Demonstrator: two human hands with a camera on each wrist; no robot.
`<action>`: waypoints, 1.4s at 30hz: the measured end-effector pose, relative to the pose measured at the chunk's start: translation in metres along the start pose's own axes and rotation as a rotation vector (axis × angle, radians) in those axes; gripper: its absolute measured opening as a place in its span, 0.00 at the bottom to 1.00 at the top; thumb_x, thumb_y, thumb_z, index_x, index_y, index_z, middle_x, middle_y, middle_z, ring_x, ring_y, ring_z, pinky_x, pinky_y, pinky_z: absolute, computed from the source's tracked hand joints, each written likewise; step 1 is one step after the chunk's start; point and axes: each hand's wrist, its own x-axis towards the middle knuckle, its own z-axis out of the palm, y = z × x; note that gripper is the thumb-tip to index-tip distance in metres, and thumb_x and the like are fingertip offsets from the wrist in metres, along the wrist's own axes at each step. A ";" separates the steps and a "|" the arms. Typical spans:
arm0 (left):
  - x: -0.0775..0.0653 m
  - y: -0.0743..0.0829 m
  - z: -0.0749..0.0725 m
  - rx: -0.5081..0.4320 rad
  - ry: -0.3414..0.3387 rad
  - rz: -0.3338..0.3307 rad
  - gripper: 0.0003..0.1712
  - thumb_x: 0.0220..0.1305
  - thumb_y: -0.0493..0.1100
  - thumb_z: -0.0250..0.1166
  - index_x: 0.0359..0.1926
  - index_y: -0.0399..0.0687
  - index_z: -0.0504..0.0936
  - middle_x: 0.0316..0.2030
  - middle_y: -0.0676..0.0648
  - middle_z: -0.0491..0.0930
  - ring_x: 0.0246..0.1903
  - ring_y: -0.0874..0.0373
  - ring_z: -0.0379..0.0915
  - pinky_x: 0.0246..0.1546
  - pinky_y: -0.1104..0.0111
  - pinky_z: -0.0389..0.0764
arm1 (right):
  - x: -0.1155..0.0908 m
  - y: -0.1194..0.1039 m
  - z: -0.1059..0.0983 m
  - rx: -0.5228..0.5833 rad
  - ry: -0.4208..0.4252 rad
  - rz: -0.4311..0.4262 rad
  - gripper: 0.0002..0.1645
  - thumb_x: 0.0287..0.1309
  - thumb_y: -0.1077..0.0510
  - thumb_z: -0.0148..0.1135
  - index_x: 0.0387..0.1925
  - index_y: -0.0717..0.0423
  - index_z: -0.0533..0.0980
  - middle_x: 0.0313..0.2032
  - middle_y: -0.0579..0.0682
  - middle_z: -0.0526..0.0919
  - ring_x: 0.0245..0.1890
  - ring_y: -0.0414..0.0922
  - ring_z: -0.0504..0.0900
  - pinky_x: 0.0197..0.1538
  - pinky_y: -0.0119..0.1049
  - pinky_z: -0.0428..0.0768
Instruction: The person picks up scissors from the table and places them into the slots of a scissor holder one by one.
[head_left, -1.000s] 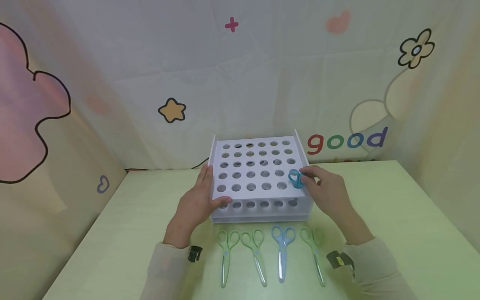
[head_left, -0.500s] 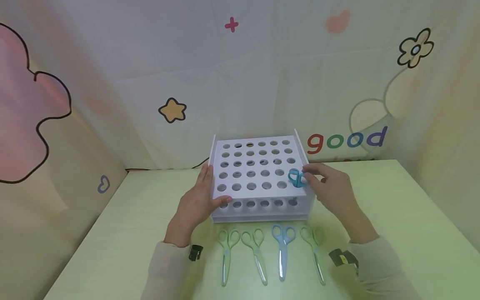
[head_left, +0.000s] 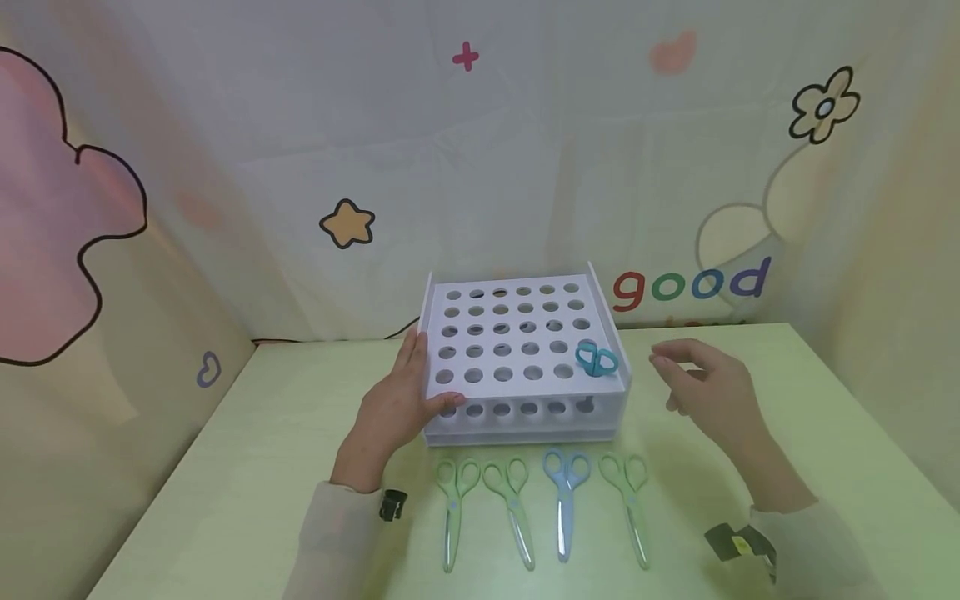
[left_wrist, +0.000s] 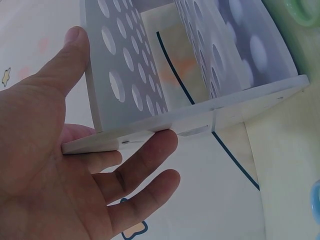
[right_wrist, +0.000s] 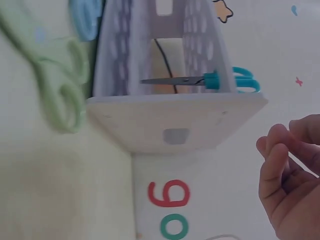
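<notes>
My left hand holds the left side of the white perforated rack. Its thumb lies over the front left top edge and its fingers are against the side panel. Teal-handled scissors sit in a hole near the rack's front right corner, handles above the top panel. In the right wrist view, the blades of these scissors pass down inside the rack. Off to the right of the rack, my right hand hangs in the air, fingers loosely curled, holding nothing.
In front of the rack lie green scissors, a second green pair, blue scissors and a third green pair, blades toward me. A printed curtain hangs behind the pale table.
My right hand has let go of the teal scissors and moved away to the right. The scissors stay in the hole. My left hand keeps its hold on the rack.
</notes>
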 end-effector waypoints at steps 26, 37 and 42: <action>0.001 -0.002 0.001 -0.015 0.017 0.012 0.65 0.60 0.63 0.71 0.80 0.38 0.42 0.80 0.39 0.39 0.41 0.48 0.76 0.32 0.62 0.73 | -0.031 0.082 0.017 -0.041 -0.185 0.082 0.20 0.71 0.54 0.61 0.56 0.63 0.79 0.46 0.58 0.84 0.24 0.45 0.80 0.29 0.37 0.78; 0.001 -0.002 0.002 -0.017 0.024 0.024 0.64 0.60 0.64 0.70 0.80 0.39 0.42 0.80 0.39 0.39 0.41 0.48 0.76 0.33 0.61 0.74 | -0.036 0.090 0.027 -0.171 -0.291 0.011 0.17 0.71 0.50 0.61 0.55 0.52 0.81 0.45 0.47 0.82 0.41 0.44 0.79 0.45 0.45 0.75; -0.001 -0.002 0.001 -0.023 0.011 0.013 0.64 0.61 0.63 0.70 0.80 0.40 0.41 0.80 0.40 0.38 0.40 0.48 0.76 0.32 0.61 0.73 | -0.035 0.093 0.028 -0.155 -0.357 -0.038 0.16 0.69 0.56 0.62 0.55 0.54 0.81 0.42 0.46 0.83 0.43 0.47 0.79 0.49 0.51 0.75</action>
